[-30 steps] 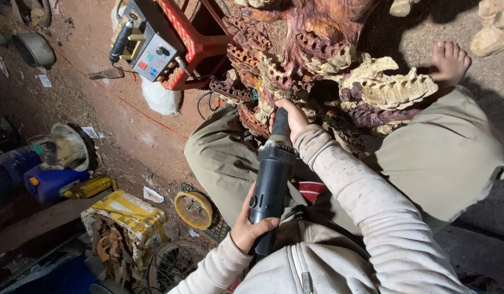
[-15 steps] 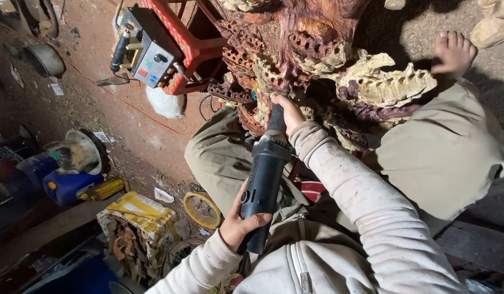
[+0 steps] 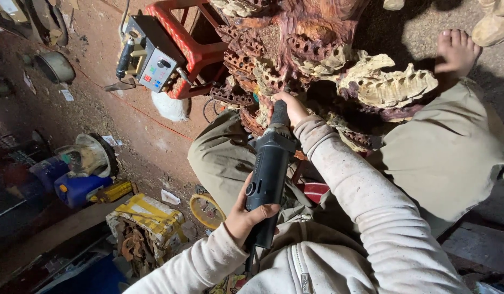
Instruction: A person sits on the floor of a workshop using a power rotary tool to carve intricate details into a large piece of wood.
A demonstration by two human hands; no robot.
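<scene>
A dark power grinder points away from me into a large carved piece of reddish and pale wood that rests between my knees. My left hand grips the tool's rear body. My right hand wraps the tool's nose where it meets the carving; the tip is hidden. I sit on the ground in khaki trousers, and a bare foot shows at the upper right.
A red plastic stool holds a small control box at the upper left. On the dirt floor lie a white rag, a blue jug, a yellow carton and a yellow tape roll.
The view has shifted slightly; both hands keep the same grip on the grinder, which stays pressed against the carving.
</scene>
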